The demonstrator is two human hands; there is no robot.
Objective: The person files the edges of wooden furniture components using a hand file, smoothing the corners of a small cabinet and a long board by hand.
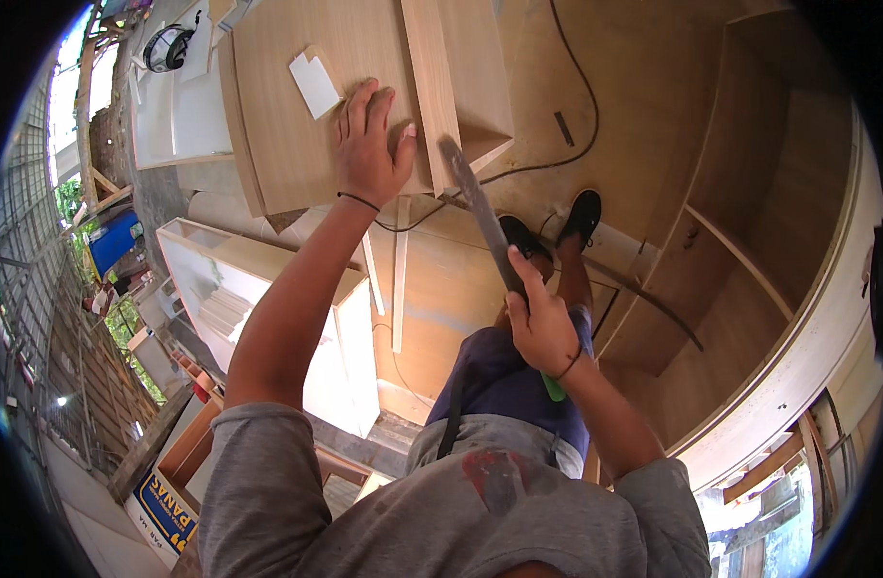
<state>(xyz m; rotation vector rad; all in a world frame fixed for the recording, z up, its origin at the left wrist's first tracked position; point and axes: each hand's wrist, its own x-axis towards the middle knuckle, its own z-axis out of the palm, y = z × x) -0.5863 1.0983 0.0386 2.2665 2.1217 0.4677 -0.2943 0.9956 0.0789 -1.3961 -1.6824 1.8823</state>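
Note:
A pale wood-grain cabinet (316, 106) lies in front of me, with a raised edge strip (428, 87) along its right side. My left hand (372, 144) rests flat on its panel, fingers a little apart, beside a small white piece (314, 87). In my right hand (543, 332) is a long flat metal file (485, 212), dark grey and worn. A bit of green handle (554, 387) shows below the fist. The file slants up and left, its tip at the near end of the edge strip; whether it touches is hard to tell.
A large open wooden cabinet with shelves (740, 260) stands at the right. Behind my left forearm is a white box-like cabinet (350, 356). A dark cable (596, 106) runs across the floor near my shoes (581, 217). Thin wood strips (400, 279) lie below the workpiece.

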